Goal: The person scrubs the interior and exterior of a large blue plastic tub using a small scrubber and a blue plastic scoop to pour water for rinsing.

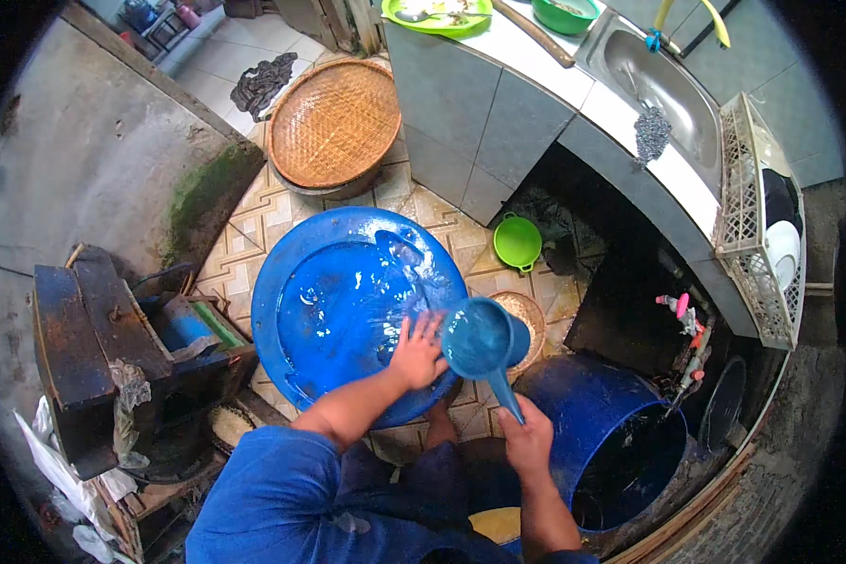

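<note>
In my right hand point(526, 434) is the handle of a blue plastic water dipper point(479, 343), with water in its cup. The cup is held near the right rim of a wide, round blue basin point(271, 310). My left hand point(418, 352) reaches over the basin's right side with its fingers spread, holding nothing. The basin's surface is wet and shiny, with splashes toward its upper right. Behind the dipper, partly covered by it, stands a round container of pale grains point(526, 310).
A woven bamboo tray point(336, 122) covers a pot beyond the basin. A green bowl point(517, 242) sits on the tiles by the counter point(479, 122). At right are a large blue barrel point(583, 404) and a pipe tap point(691, 324). A dark wooden cabinet point(99, 329) stands at left.
</note>
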{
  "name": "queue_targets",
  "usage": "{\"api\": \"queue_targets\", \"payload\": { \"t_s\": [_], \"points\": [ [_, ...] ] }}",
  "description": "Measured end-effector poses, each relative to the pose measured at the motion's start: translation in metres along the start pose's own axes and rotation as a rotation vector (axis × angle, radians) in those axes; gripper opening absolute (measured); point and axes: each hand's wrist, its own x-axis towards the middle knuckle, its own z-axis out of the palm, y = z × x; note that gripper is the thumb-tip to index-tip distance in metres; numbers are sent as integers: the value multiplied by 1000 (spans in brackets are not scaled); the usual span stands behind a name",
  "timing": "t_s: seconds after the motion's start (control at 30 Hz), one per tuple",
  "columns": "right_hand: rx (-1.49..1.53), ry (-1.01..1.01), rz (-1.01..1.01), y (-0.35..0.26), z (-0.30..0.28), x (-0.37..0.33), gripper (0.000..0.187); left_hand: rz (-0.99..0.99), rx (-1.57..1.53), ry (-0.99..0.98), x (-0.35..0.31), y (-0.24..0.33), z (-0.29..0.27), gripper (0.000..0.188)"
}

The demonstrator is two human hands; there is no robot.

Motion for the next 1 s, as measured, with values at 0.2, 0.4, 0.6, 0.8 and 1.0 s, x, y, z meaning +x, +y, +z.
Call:
{"api": "queue_targets", "payload": {
  "t_s": [0.2, 0.4, 0.6, 0.8, 1.0],
  "points": [
    [-166, -20, -128, -60, 29, 66, 26, -158, 81, -5, 104, -61, -83, 65],
    [-163, 38, -237, -92, 38, 110, 25, -177, 86, 284, 135, -96, -77, 72],
    [-200, 77, -338, -110, 44, 139, 22, -228, -8, 216, 141, -80, -78, 75],
    [-240, 93, -348, -109, 51, 155, 24, -138, -32, 221, 143, -71, -68, 78],
    [-308, 89, -353, -113, 54, 158, 24, -222, 33, 240, 147, -68, -70, 77]
  ]
}}
